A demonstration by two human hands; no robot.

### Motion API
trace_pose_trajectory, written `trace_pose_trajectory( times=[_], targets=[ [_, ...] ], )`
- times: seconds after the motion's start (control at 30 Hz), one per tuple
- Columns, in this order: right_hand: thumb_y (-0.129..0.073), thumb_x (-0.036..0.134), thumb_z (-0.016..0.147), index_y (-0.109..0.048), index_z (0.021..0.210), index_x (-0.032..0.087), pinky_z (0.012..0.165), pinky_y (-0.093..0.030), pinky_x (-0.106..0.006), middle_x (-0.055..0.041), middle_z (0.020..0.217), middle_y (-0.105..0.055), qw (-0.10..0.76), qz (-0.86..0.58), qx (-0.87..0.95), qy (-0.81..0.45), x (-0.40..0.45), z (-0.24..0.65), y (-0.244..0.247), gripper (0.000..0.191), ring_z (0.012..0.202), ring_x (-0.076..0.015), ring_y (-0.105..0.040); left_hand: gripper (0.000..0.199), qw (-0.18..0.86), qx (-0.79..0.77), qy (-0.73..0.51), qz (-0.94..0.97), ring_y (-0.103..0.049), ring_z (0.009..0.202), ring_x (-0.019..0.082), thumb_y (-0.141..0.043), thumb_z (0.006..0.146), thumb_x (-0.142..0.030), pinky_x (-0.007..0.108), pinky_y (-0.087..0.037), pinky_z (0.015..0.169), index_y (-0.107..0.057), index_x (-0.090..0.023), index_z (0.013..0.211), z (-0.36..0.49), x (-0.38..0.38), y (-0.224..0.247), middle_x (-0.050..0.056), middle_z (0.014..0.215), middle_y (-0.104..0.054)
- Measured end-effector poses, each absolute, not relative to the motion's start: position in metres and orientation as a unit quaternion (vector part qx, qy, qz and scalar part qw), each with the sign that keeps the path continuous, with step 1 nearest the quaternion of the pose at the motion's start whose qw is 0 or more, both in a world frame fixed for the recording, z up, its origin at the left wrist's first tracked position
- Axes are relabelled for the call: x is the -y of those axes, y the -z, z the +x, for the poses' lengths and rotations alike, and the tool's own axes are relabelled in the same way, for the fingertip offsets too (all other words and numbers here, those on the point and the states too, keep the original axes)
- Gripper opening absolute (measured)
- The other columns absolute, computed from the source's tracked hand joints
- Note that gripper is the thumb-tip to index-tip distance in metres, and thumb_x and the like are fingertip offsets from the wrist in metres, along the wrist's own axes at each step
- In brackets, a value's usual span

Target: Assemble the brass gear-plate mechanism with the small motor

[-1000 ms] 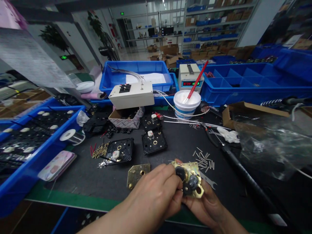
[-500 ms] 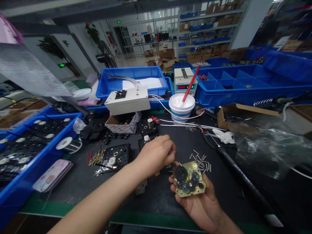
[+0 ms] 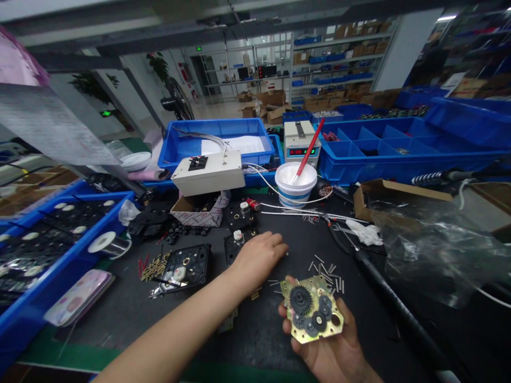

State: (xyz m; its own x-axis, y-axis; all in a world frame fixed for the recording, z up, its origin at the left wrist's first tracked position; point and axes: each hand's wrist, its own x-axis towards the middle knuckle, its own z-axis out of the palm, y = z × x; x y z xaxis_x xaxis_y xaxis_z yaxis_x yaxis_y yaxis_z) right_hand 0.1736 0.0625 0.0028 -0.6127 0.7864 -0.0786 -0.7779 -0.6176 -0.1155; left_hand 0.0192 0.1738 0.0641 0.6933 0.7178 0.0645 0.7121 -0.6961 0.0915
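My right hand [image 3: 339, 348] grips the edges of a brass-coloured metal plate [image 3: 310, 332] with several dark gears on it, the largest gear [image 3: 301, 300] at its upper left. Up and to the left of the plate, my left hand [image 3: 261, 256] is closed, palm down, above the black mat. A tiny shiny piece [image 3: 286, 254] shows by its fingertips; what the fingers hold is too small to make out. Beyond the plate lie loose metal pins [image 3: 329, 271]. A black housing [image 3: 187, 267] sits left of my left hand, beside a pile of brass parts [image 3: 155, 267].
A white tub [image 3: 295, 191] holds a red-handled brush [image 3: 310, 149]. Behind are a grey box [image 3: 209, 178] and blue trays [image 3: 359, 167]. To the right lie pliers [image 3: 337, 234], a black tool [image 3: 379, 276] and plastic film [image 3: 431, 244]. A solder spool [image 3: 109, 244] stands left.
The plate has tilted so its gears face the camera more fully. My left hand has drawn away from the plate's upper edge, fingers still closed. The camera view has shifted slightly.
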Motion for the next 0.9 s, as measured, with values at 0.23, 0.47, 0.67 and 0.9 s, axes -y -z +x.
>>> trace_pose_trajectory(
  times=[0.23,0.47,0.67,0.9],
  targets=[
    [-0.067,0.053,0.075,-0.064,0.112,0.017,0.081,-0.051,-0.025,-0.0158,0.110,-0.066,0.411,-0.074,0.012,-0.909,-0.059,0.175,-0.003,0.051,0.095,-0.0202,-0.065,0.020,0.147,-0.565,-0.190,0.789,-0.060,0.092,0.019,-0.053,0.088,-0.029,0.031,-0.050,0.081,-0.056,-0.024,0.107,-0.084,-0.092,-0.079,0.003,0.097,-0.062],
    [-0.069,0.052,0.075,-0.066,0.109,0.016,0.083,-0.051,-0.027,-0.0175,0.108,-0.066,0.375,-0.116,0.015,-0.920,-0.056,0.170,-0.002,0.050,0.096,-0.0221,-0.065,0.040,0.383,-0.688,-0.320,0.527,-0.058,0.103,0.024,-0.056,0.083,-0.039,0.036,-0.051,0.084,-0.050,-0.023,0.119,-0.108,-0.029,-0.034,0.009,0.118,-0.057],
    [-0.070,0.048,0.076,-0.063,0.111,0.012,0.086,-0.050,-0.030,-0.0192,0.113,-0.064,0.382,-0.149,0.047,-0.911,-0.055,0.168,0.000,0.050,0.101,-0.0246,-0.063,0.046,0.495,-0.640,-0.330,0.487,-0.062,0.090,0.021,-0.058,0.079,-0.048,0.039,-0.051,0.083,-0.052,-0.021,0.116,-0.109,-0.053,-0.024,0.007,0.109,-0.059],
    [-0.063,0.053,0.079,-0.061,0.113,0.012,0.080,-0.052,-0.027,-0.0179,0.108,-0.066,0.401,-0.117,0.083,-0.905,-0.056,0.160,0.007,0.052,0.094,-0.0221,-0.066,0.045,0.612,-0.611,-0.296,0.406,-0.062,0.094,0.021,-0.071,0.071,-0.042,0.026,-0.054,0.066,-0.053,-0.028,0.110,-0.103,-0.059,-0.025,0.003,0.119,-0.058]
  ],
)
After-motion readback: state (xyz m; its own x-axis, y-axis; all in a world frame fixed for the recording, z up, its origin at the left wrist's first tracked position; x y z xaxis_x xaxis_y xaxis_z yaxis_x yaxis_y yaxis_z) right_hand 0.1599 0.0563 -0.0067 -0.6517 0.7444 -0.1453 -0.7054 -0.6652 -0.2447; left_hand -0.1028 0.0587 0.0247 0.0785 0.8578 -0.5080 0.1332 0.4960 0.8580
